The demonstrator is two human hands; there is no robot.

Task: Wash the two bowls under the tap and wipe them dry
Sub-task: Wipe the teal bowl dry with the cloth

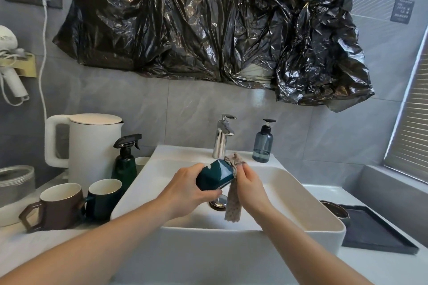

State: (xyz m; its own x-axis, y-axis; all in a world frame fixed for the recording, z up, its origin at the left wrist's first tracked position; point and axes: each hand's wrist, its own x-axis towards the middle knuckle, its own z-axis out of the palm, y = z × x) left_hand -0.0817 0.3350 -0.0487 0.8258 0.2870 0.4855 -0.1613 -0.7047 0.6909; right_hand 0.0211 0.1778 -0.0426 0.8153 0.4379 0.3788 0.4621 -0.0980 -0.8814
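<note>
Grey tiles cover the wall, and crumpled black plastic [208, 21] hangs above one white basin [308, 210] with one chrome tap [222, 136]. Over the basin, the left hand [185, 188] grips one dark green bowl [214, 177], tilted on its side; the fingers [212, 193] curl under it and the thumb lies on top. The right hand [249, 184] pinches one grey cloth [232, 199] against the bowl's right edge, and the cloth hangs down below these fingertips. A second, brown bowl [334, 211] stands on one black tray [379, 233], well to the right of the right hand. Left of the left hand stand two mugs, brown [58, 206] and green [104, 196], one spray bottle [126, 162] and one white kettle [90, 146]. One soap dispenser [263, 142] stands beside the tap.
</note>
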